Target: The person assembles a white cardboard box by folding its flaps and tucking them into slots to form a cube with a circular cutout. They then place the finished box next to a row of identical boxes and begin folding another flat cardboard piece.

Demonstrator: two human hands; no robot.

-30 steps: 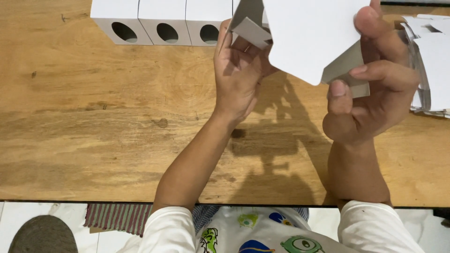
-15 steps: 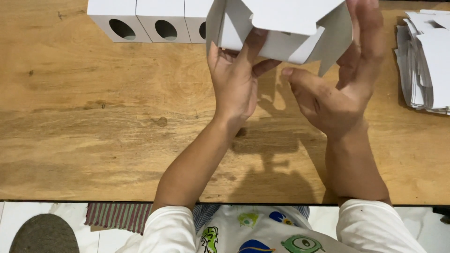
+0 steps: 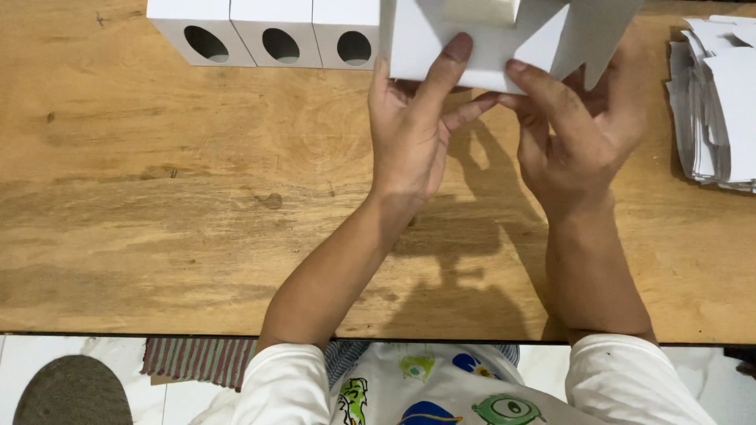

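Holding a white cardboard box [image 3: 504, 39] above a wooden bench [image 3: 157, 197], two bare hands work near the top of the view. The box is only partly folded, its flaps sticking out at angles, and its upper part runs out of the view; whether anything is inside cannot be seen. The left hand [image 3: 409, 134] grips the box from below, thumb pressed on the near face and fingers [image 3: 472, 106] curled behind. The right hand [image 3: 587, 130] also clasps it, thumb on the lower edge and fingers wrapped behind a flap. At the far left edge of the bench stand three finished white boxes [image 3: 276, 31] in a touching row, each with an oval hole showing a dark inside. A stack of flat white cardboard sheets [image 3: 720, 94] lies at the right, well apart from the hands.
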